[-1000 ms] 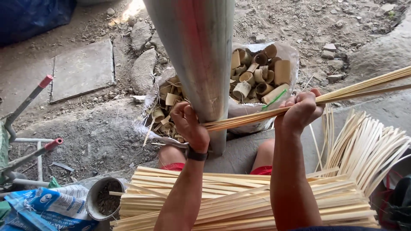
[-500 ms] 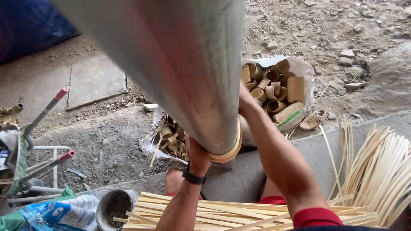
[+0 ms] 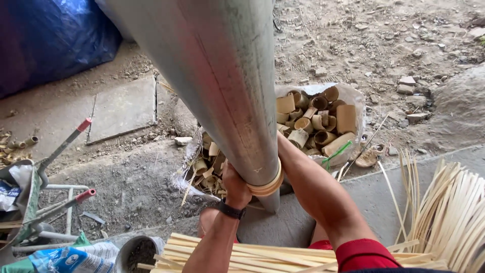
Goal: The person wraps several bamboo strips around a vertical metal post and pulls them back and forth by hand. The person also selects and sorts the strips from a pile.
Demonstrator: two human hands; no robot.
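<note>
Bare dirt and scattered stones fill the ground in the head view, with a flat concrete slab (image 3: 124, 107) at the left and a blue tarp (image 3: 50, 40) bunched in the top left corner.

Front and centre, a grey metal pole (image 3: 222, 86) runs from the top edge down toward the person — its long axis tilts, the upper end leaning left, the foot meeting the concrete ledge (image 3: 374, 187) near the middle. Wound around the pole low down is a coil of pale bamboo strip (image 3: 267, 186), a flat ring hugging the metal, its plane roughly square to the pole.

Left hand (image 3: 236, 186), black watch at the wrist, is pressed against the pole just left of the coil, fingers curled onto it. Right hand — hidden behind the pole; only the forearm (image 3: 313, 192) shows, reaching in from the lower right, so its grip cannot be told.

Behind the pole sits a white sack (image 3: 348, 98) full of short bamboo tube sections (image 3: 313, 124), close to the right forearm. More cut pieces (image 3: 207, 164) spill at the pole's left.

Along the bottom edge lies a stack of long bamboo strips (image 3: 242, 255) across the person's lap, running left to right. A second bundle (image 3: 449, 212) fans up at the right edge. Left side is crowded with a red-tipped metal frame (image 3: 63, 146) and a grey tub (image 3: 136, 250); freest ground lies left of the pole, on the dirt.
</note>
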